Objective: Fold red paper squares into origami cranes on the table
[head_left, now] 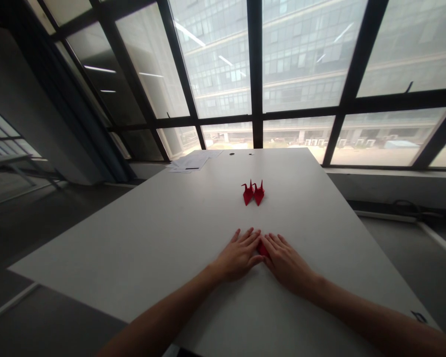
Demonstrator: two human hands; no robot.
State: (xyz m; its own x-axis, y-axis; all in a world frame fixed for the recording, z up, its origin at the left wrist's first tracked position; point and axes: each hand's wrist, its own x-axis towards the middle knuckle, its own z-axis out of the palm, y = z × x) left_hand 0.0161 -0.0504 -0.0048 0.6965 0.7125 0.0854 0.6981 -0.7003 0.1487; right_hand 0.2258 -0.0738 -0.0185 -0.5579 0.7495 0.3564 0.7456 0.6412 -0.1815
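Note:
A piece of red paper (pixel 263 249) lies on the white table, mostly hidden beneath my two hands. My left hand (pixel 240 254) rests flat over its left side, fingers stretched forward. From the right, my right hand (pixel 285 259) lies flat across the other side, its fingers extended too. The thumbs almost meet at the paper's near edge. Beyond my fingertips stand two folded red paper cranes, a left crane (pixel 248 194) and a right crane (pixel 259 194), side by side and touching or nearly so.
The white table (pixel 163 233) stretches away toward large windows. White paper sheets (pixel 193 161) lie at its far left corner, with a dark pen-like object (pixel 192 168) on them. Small dark round items (pixel 232 153) sit near the far edge. A dark mark (pixel 418 317) is at the near right.

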